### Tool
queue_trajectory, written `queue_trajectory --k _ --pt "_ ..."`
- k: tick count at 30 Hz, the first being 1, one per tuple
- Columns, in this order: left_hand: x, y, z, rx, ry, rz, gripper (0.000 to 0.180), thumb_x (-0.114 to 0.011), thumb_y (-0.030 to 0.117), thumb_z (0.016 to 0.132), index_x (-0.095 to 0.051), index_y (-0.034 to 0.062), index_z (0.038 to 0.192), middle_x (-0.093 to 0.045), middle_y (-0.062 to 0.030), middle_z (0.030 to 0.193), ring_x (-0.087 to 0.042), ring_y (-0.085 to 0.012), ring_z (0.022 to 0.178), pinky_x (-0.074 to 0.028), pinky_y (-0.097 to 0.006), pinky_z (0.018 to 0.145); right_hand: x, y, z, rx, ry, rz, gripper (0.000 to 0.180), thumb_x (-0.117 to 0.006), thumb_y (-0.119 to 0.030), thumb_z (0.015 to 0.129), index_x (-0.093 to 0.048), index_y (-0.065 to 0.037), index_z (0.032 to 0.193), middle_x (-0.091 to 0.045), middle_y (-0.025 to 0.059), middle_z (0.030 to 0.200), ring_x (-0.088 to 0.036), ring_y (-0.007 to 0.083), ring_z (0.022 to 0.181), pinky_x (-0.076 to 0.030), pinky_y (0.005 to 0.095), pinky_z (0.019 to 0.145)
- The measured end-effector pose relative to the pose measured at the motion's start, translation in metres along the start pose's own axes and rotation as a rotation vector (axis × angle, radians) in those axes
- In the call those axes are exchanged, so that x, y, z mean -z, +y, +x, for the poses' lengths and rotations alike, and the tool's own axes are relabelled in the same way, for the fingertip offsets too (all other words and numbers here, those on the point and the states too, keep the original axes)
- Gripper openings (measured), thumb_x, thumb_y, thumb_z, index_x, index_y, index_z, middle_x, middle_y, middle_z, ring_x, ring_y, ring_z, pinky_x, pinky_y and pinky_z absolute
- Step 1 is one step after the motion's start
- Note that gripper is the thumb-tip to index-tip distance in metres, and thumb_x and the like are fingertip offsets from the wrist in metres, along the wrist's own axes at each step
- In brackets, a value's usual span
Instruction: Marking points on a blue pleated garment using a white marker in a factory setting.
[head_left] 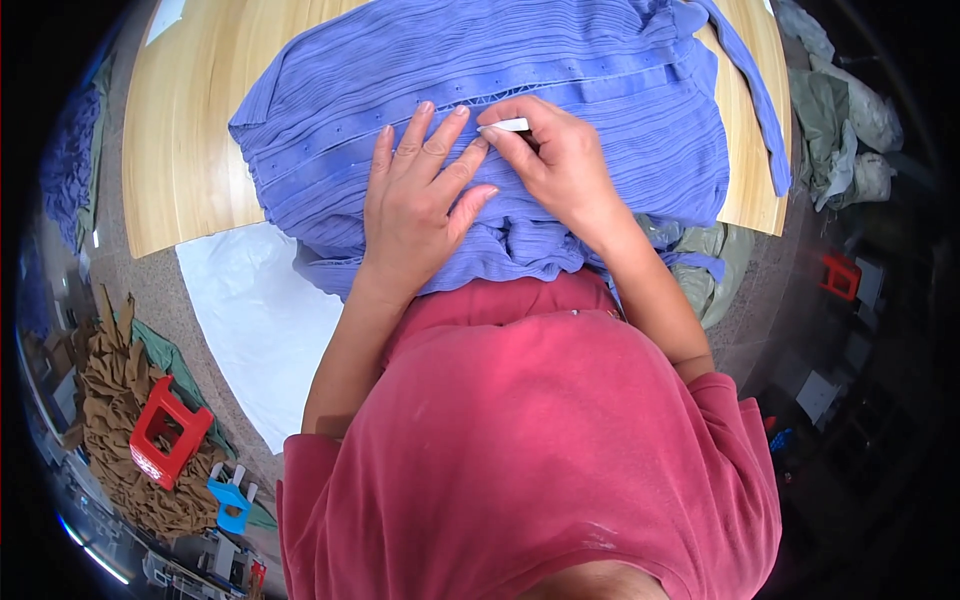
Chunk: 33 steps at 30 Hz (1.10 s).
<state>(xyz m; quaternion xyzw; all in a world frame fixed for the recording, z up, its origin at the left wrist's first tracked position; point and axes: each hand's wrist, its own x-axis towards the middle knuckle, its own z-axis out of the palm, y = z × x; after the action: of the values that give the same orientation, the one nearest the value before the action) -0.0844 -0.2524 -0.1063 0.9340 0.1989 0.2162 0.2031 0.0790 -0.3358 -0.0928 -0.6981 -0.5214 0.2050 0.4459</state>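
Observation:
A blue-purple crinkled garment (640, 130) lies spread over the wooden table, with a smooth band of small openwork running across it. Flat on the cloth below that band rests my left hand (413, 205), fingers stretched and apart. Close to its index fingertip, my right hand (562, 165) pinches a small white stick-like piece (514, 125) over the band. The lower end of that piece is hidden by my fingers, so I cannot tell its exact kind. The garment's near edge hangs over the table's front, against me.
Pale wood shows on the tabletop (190, 130). A white sheet (260, 310) hangs below its left front edge. On the floor at left are a brown cloth heap (115, 400), a red stool (172, 432) and a blue stool (232, 500). Plastic-wrapped bundles (850, 110) lie at right.

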Motion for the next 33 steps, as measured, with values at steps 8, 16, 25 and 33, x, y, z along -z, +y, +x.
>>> queue_trajectory --k 8,16,25,33 --pt "0.014 -0.020 -0.006 -0.004 -0.022 0.008 0.036 -0.074 0.030 0.080 -0.069 0.0173 0.114 -0.057 -0.0025 0.135 -0.048 -0.0287 0.131 -0.034 -0.054 0.106 0.022 0.005 0.001 -0.323 0.148 0.259 0.013 -0.063 -0.016 0.096 -0.064 -0.003 0.099 -0.062 -0.0006 0.081 -0.051 0.0041 0.067 -0.043 0.0192 0.060" --pt "0.034 -0.033 -0.009 -0.005 -0.038 0.007 0.035 -0.073 0.024 0.081 -0.069 0.0127 0.115 -0.060 -0.0073 0.132 -0.049 -0.0319 0.131 -0.033 -0.052 0.108 0.022 0.031 -0.033 -0.163 0.184 0.358 0.012 -0.061 -0.012 0.097 -0.063 -0.002 0.103 -0.061 -0.0010 0.087 -0.052 0.0042 0.076 -0.043 0.0186 0.068" --pt "-0.011 0.011 0.007 0.024 0.013 -0.019 0.050 -0.073 0.033 0.079 -0.062 0.0061 0.120 -0.053 -0.0119 0.136 -0.046 -0.0329 0.131 -0.036 -0.054 0.105 0.023 0.042 -0.034 -0.074 0.164 0.206 0.012 -0.062 -0.011 0.096 -0.064 -0.001 0.103 -0.061 -0.0022 0.085 -0.052 0.0033 0.077 -0.042 0.0178 0.068" --pt "-0.007 0.010 -0.003 0.065 -0.061 0.069 0.060 -0.074 0.044 0.074 -0.061 0.0194 0.128 -0.045 -0.0068 0.147 -0.037 -0.0328 0.138 -0.029 -0.061 0.106 0.032 0.033 -0.034 -0.173 0.150 0.198 0.014 -0.062 -0.009 0.096 -0.064 0.000 0.106 -0.062 -0.0022 0.086 -0.053 0.0025 0.079 -0.042 0.0169 0.068"
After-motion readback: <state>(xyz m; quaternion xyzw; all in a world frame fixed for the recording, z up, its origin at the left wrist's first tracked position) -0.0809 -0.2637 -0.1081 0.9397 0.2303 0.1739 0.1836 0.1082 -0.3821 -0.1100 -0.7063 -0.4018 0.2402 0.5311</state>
